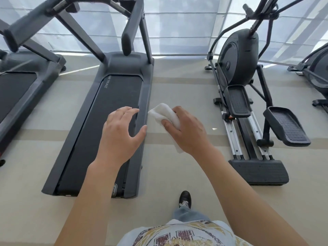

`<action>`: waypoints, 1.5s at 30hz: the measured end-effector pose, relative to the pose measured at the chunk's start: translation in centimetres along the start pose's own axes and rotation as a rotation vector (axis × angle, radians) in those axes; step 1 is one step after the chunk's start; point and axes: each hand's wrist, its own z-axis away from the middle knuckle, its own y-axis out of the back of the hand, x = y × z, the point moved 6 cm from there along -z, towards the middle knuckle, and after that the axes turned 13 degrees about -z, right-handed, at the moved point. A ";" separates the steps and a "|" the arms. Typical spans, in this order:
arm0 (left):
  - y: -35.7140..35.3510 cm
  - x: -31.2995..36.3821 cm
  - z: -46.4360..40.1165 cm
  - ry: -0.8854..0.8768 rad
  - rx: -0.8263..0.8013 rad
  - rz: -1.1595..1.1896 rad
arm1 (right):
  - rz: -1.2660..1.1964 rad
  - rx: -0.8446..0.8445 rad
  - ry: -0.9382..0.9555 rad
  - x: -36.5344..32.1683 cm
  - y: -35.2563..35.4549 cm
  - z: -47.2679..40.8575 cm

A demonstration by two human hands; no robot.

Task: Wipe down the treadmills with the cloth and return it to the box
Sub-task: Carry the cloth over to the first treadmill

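The right hand (186,132) is gripping the cloth (165,115) bunched, the left hand (120,134) is hanging open-fingered; flattening it over the treadmill (85,132) rail would probably be wiping best.

Soft white cloth (166,115), matt dk-grey plastic treadmill (113,103), glossy floor (177,86)

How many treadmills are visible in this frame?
2: one treadmill at centre ahead of the hands, another treadmill cut off at the left edge. More may lie out of view.

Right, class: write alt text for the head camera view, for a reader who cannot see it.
A person's right hand grips a crumpled white cloth beside a dark grey treadmill, while the open left hand hovers over its belt. A black elliptical trainer stands to the right.
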 end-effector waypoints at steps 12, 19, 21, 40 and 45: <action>-6.2 3.4 -13.8 0.070 -0.063 -0.050 | -0.073 -0.080 -0.030 8.9 3.2 -13.5; -7.9 -1.1 -20.4 0.137 -0.051 -0.041 | -0.072 -0.154 -0.012 9.7 -0.2 -22.2; -8.2 -2.9 -23.2 0.138 -0.013 -0.017 | -0.062 -0.155 0.001 9.4 -1.2 -25.2; -9.5 -17.9 -46.4 0.183 0.047 0.114 | 0.018 -0.143 0.106 4.7 -10.3 -50.1; -11.3 -19.3 -50.1 0.225 0.035 0.095 | -0.018 -0.140 0.131 5.0 -11.5 -55.4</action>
